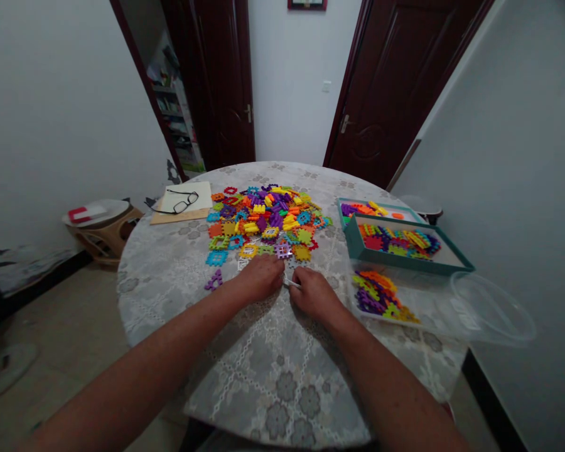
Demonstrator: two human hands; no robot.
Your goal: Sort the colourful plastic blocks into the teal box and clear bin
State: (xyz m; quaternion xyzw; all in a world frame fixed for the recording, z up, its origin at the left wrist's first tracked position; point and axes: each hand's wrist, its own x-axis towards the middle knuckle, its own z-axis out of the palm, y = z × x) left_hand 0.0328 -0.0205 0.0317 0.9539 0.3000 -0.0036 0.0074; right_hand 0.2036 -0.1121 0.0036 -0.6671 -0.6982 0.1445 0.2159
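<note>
A heap of colourful plastic interlocking pieces [266, 220] lies on the round table [273, 364] with a grey lace cloth. My left hand [260, 276] and my right hand [313, 294] rest just in front of the heap, both curled closed and almost touching. A small white piece [292, 284] shows between them, gripped by my right fingers; what my left fingers hold is hidden. A purple piece [214, 280] lies to the left of my left hand.
A teal box [405, 248] and its lid [374, 210] hold sorted pieces at right. A clear plastic container [405, 301] with more pieces and a round clear lid [492, 307] sit nearer. Glasses [181, 202] lie on paper at back left. A stool [103, 226] stands beside the table.
</note>
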